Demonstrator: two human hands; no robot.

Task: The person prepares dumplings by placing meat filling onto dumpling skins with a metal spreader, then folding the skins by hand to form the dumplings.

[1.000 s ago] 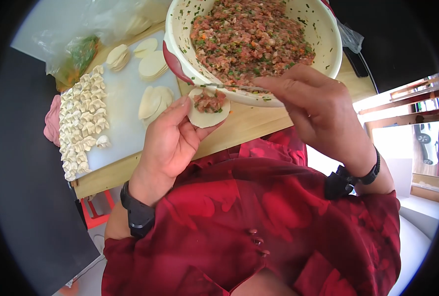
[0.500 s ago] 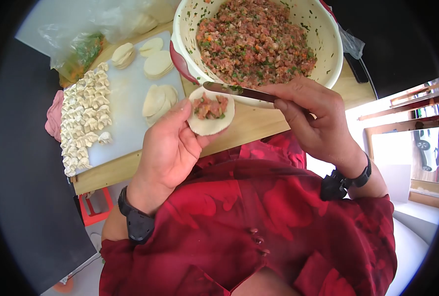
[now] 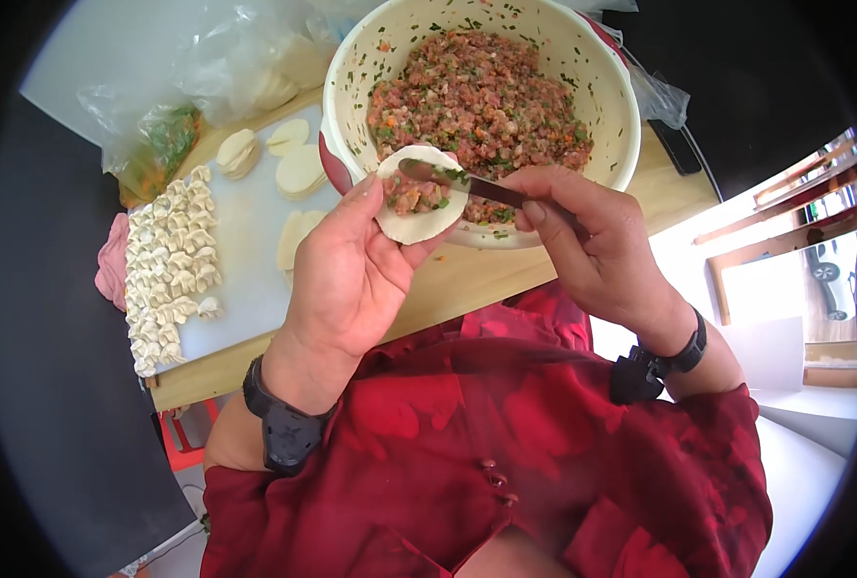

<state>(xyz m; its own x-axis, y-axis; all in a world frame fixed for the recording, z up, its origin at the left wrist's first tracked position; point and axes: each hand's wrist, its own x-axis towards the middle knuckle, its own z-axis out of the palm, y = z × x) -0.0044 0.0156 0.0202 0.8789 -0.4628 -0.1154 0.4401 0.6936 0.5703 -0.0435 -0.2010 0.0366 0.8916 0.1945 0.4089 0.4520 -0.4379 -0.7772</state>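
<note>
In my left hand (image 3: 342, 279) lies a round dumpling wrapper (image 3: 417, 229), pinched at its edge between thumb and fingers. A small mound of meat filling (image 3: 407, 196) sits on the wrapper's middle. My right hand (image 3: 607, 246) grips a flat, narrow spreader (image 3: 494, 192) with a rounded tip. Its tip reaches over the wrapper at the filling, with green bits stuck to the blade. Just beyond both hands stands a large cream bowl (image 3: 610, 91) of minced meat with chopped greens (image 3: 491, 101); the wrapper overlaps its near rim in this view.
A white board (image 3: 246, 275) on the wooden table (image 3: 467, 282) bears rows of folded dumplings (image 3: 171, 250) at left. Stacks of round wrappers (image 3: 300, 171) lie nearer the bowl. Plastic bags (image 3: 154, 144) sit behind, a pink cloth (image 3: 113, 265) at the left edge, a phone (image 3: 677, 146) right of the bowl.
The wrapper and left hand have moved slightly up, toward the bowl. The spreader's tip has come from above the wrapper's far edge down onto the filling. The view has shifted a little.
</note>
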